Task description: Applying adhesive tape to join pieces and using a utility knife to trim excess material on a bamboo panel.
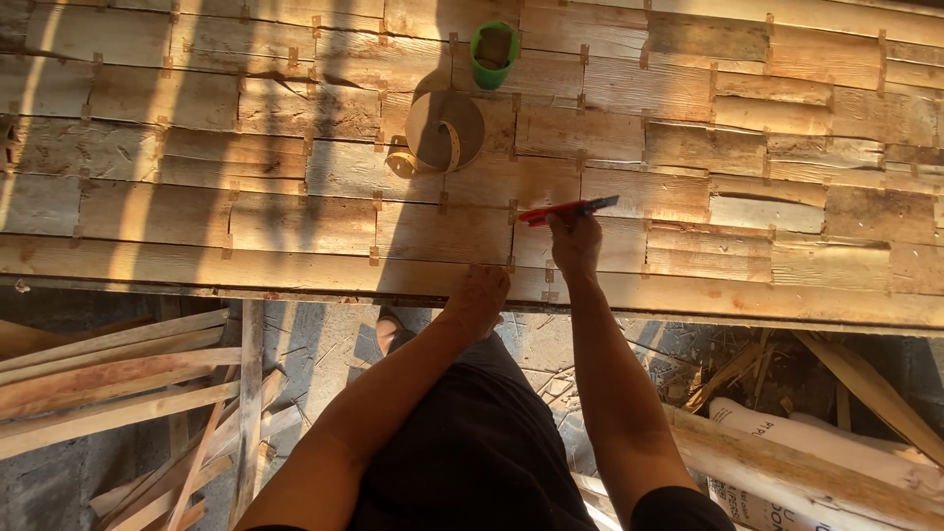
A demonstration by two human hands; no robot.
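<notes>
From the head view, looking straight down, the right hand (575, 246) is closed around one end of a flat red and dark pencil-like marker (568, 208), whose long axis runs almost level across the picture, tipped slightly up toward its dark end on the right; it lies just beyond the knuckles, touching or nearly touching the boards. The left hand (479, 298) rests flat, fingers together and holding nothing, on the near edge of the surface (197, 211), just beside the right hand and nearer the body, so the right hand is the closer one to the marker. The surface is a panel of rough, pale wooden slats of uneven lengths joined with small staples or clips, grain and saw marks showing in warm slanting light. Farther off lie a curled yellow tape measure (433, 149) on a round wooden disc and a green cup (494, 54). Below, loose timber offcuts (118, 383) and a white sack (836, 452) lie on the floor
</notes>
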